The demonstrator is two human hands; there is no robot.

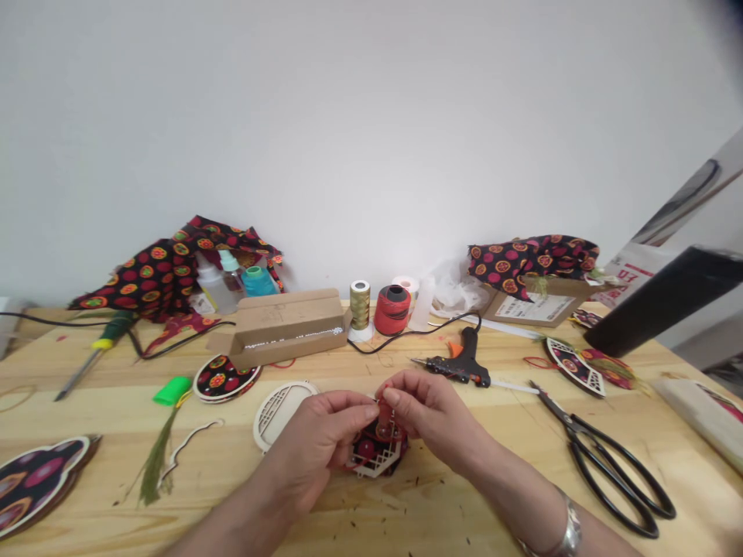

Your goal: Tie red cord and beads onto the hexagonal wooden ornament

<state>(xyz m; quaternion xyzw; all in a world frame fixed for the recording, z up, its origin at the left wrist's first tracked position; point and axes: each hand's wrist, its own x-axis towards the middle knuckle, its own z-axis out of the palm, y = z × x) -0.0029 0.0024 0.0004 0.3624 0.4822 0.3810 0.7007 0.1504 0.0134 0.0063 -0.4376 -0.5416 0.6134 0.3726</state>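
Note:
My left hand [330, 433] is closed in a pinch, its thumb and forefinger meeting at a thin red cord [379, 401]. On the other side, my right hand [426, 414] pinches at the same cord with thumb and fingertips. Just below the fingers is a small ornament [374, 458] of dark patterned fabric with a pale wooden lattice edge, partly hidden by both hands. Beside my left hand lies a round wooden lattice frame [270, 414], partly covered by that hand.
Black scissors [609, 464] lie at right, near a glue gun [464, 360]. Behind stand a cardboard box [290, 329], a gold thread spool [360, 305] and a red one [392, 309]. At left are a screwdriver [87, 367], a green tassel [159, 456] and a fabric-covered ornament [43, 480].

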